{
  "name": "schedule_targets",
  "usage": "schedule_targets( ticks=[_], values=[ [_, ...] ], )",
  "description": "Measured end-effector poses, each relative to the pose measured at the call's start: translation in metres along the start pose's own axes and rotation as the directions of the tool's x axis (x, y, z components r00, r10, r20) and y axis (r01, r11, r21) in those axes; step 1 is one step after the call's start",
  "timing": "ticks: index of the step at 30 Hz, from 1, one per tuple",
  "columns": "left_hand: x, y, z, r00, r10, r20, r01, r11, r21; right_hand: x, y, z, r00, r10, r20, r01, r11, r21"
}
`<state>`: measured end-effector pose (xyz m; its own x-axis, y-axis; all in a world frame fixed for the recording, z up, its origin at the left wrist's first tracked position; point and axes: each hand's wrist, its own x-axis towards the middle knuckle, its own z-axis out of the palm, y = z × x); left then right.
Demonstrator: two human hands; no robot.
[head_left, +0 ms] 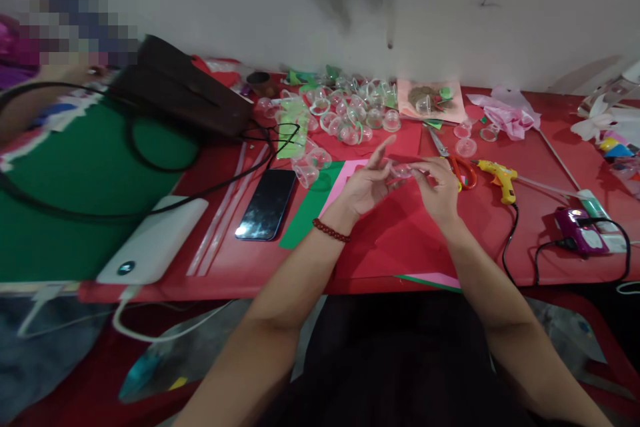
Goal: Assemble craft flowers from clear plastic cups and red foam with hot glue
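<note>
A small clear plastic cup (401, 171) is between my two hands, above red paper sheets (395, 233). My left hand (369, 185), with a beaded bracelet (331, 231) at the wrist, has its fingers around the cup's left side; one finger points up, away from it. The fingertips of my right hand (437, 188) pinch the cup's right side. Just beyond the right hand lie orange-handled scissors (465, 173) and a yellow glue gun (500, 179). Many similar clear cups (350, 110) are piled near the wall. Fingers partly cover the held cup.
A phone (266, 205), a white power bank (153, 240) and a dark bag (185, 90) lie to the left. At the right are a purple power adapter (583, 230) with cables and crumpled pink plastic (515, 117). Another person's arm (50, 90) shows at far left.
</note>
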<state>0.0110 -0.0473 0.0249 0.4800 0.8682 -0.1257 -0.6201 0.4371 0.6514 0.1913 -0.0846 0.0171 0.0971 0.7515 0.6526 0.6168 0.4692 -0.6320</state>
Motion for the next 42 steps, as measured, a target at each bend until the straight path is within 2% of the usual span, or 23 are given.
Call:
schedule_targets(
  ticks=[4,7,11,15,18,20,23,26,29,30,32,34,39,42],
  values=[
    [-0.002,0.002,0.002,0.999,0.031,0.032,-0.033,0.996,0.085,0.003,0.002,-0.001,0.998,-0.059,-0.024,0.059,0.998,-0.023],
    [-0.002,0.005,0.004,1.000,0.003,0.017,-0.004,0.998,0.064,0.004,0.001,-0.002,0.999,-0.050,-0.005,0.050,0.998,-0.041],
    [-0.001,0.007,0.008,0.997,-0.025,-0.069,0.026,0.999,0.026,0.005,-0.001,-0.003,0.997,-0.051,0.059,0.051,0.999,-0.001],
    [0.003,0.003,0.010,0.977,-0.046,-0.206,0.049,0.999,0.012,0.002,0.000,-0.001,0.996,-0.025,0.087,0.021,0.999,0.048],
    [0.005,-0.003,0.012,0.964,-0.036,-0.262,0.042,0.999,0.018,-0.001,0.000,0.004,0.993,0.095,0.068,-0.101,0.991,0.090],
    [0.005,-0.008,0.013,0.960,0.007,-0.280,0.002,1.000,0.031,-0.003,-0.001,0.008,0.971,0.217,0.097,-0.229,0.964,0.133],
    [0.003,-0.016,0.016,0.954,0.077,-0.290,-0.058,0.996,0.074,-0.004,-0.004,0.014,0.919,0.359,0.164,-0.387,0.902,0.192],
    [0.002,-0.024,0.016,0.950,0.150,-0.273,-0.101,0.977,0.186,-0.002,-0.005,0.015,0.863,0.471,0.183,-0.501,0.842,0.199],
    [0.001,-0.030,0.013,0.941,0.265,-0.211,-0.182,0.921,0.345,0.001,-0.004,0.012,0.792,0.579,0.195,-0.608,0.775,0.173],
    [0.001,-0.031,0.012,0.931,0.314,-0.187,-0.223,0.892,0.392,0.002,-0.005,0.010,0.785,0.589,0.189,-0.616,0.772,0.155],
    [0.002,-0.033,0.010,0.902,0.404,-0.151,-0.293,0.831,0.474,0.003,-0.008,0.008,0.814,0.558,0.162,-0.577,0.809,0.115],
    [0.003,-0.034,0.009,0.884,0.443,-0.149,-0.314,0.799,0.513,0.004,-0.011,0.007,0.848,0.505,0.161,-0.522,0.848,0.092],
    [0.005,-0.037,0.012,0.905,0.357,-0.230,-0.251,0.887,0.387,-0.001,-0.011,0.011,0.825,0.515,0.234,-0.556,0.813,0.172],
    [0.004,-0.035,0.015,0.894,0.370,-0.253,-0.254,0.883,0.394,-0.005,-0.003,0.013,0.847,0.470,0.247,-0.513,0.844,0.154]
  ],
)
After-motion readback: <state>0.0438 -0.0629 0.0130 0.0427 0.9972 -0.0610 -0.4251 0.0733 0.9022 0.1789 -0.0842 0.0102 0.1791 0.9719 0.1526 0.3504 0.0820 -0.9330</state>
